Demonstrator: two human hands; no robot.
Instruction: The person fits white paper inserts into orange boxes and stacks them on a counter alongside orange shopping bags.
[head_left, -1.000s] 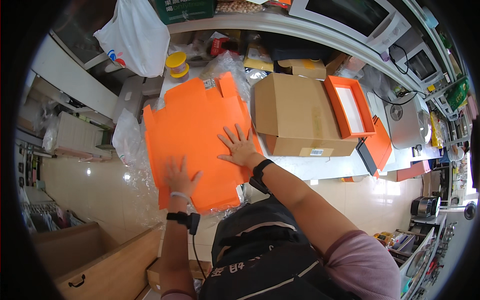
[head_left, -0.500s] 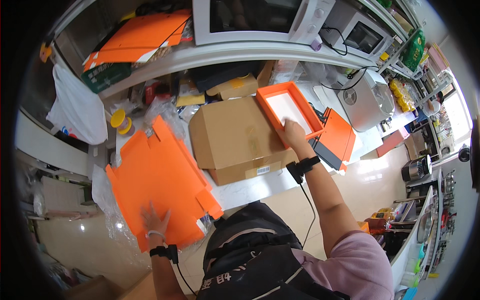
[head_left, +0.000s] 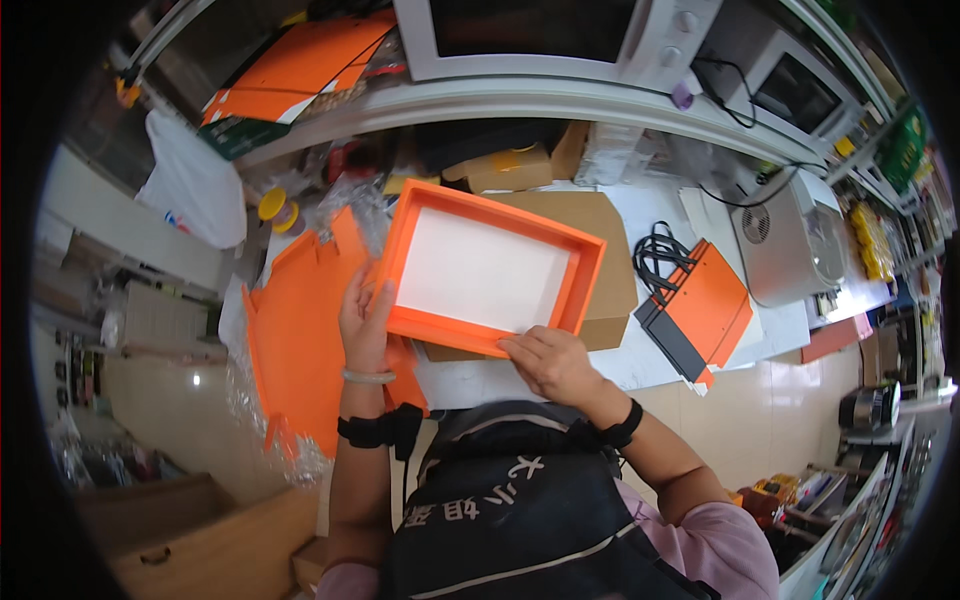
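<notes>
I hold an orange shallow box tray (head_left: 490, 270) with a white inside, tilted up in front of me. My left hand (head_left: 365, 318) grips its left edge and my right hand (head_left: 550, 360) grips its near edge. Beneath the tray lies a brown cardboard box (head_left: 600, 250) on the white counter. Left of my left hand lies a flat orange die-cut cardboard sheet (head_left: 295, 340) on clear plastic wrap.
An orange and black folded box (head_left: 700, 310) and a black cable (head_left: 655, 250) lie to the right, beside a silver appliance (head_left: 790, 240). Microwaves (head_left: 540, 35) stand on a shelf above. A white plastic bag (head_left: 190, 190) hangs left. Brown cartons (head_left: 190, 540) sit on the floor.
My right hand has brought the orange tray from on top of the brown box toward me. My left hand has left the flat orange sheet and taken the tray's left edge.
</notes>
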